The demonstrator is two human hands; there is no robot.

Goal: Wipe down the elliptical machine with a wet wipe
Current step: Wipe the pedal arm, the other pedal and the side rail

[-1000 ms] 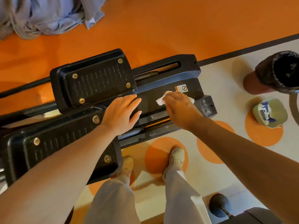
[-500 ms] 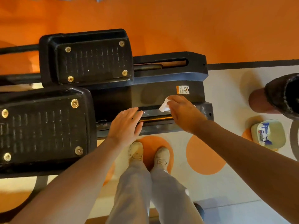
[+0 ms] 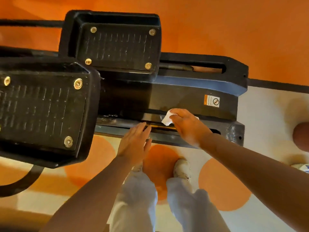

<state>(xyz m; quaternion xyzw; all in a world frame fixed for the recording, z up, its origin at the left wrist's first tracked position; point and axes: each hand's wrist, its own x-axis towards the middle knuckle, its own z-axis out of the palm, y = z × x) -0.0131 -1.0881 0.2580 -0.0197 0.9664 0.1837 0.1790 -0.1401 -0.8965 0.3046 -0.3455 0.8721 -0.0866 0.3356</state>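
Seen from above, looking down past two forearms. Right hand laid palm-down over a white wet wipe, fingers bent onto it and pressing it against the black rear base of the elliptical machine, just below the small orange-and-white warning sticker. One crumpled corner of the wipe showing at the fingertips, pointing left; a sliver of white at the far side of the hand too. Left hand flat, fingers straight and together, holding nothing, fingertips at the near edge of the base beside the slot, close to the wipe but apart from it.

Near pedal large at left, overhanging the base's left end; far pedal behind it. Bare black surface running rightward from the wipe to the base's squared end. Near edge of the base straight, dropping to the floor, pale with orange circles. Two pale shoes and light trouser legs directly under the hands. A brown rounded object at the right frame edge, cut off, not identifiable.
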